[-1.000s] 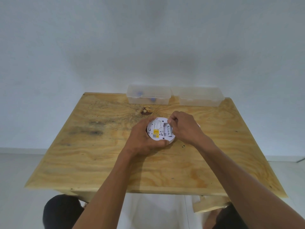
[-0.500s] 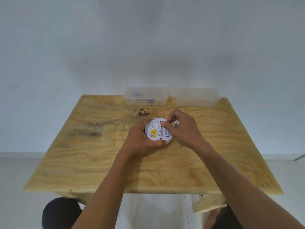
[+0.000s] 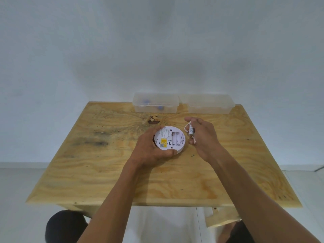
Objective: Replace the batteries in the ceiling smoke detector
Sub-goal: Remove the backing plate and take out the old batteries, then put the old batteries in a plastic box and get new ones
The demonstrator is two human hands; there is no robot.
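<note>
We see the smoke detector lying back-side up near the centre of the worktop, label and battery bay facing the camera. The bay's slots run roughly front-to-back, i.e. away from us. L hand cups the detector's near-left rim, fingers curled round the edge, thumb along the near edge. R hand is off the detector, just to its right, pinching a battery in a closed grip; the battery's long axis runs approx. near-to-far, tilted a little, and which end is which we cannot tell. Two clear boxes stand side by side at the far edge: left box w/ small blue items, right box. Vs. 0.5 s ago: R hand was over the bay; it has since lifted out rightward w/ the battery. L hand unchanged.
</note>
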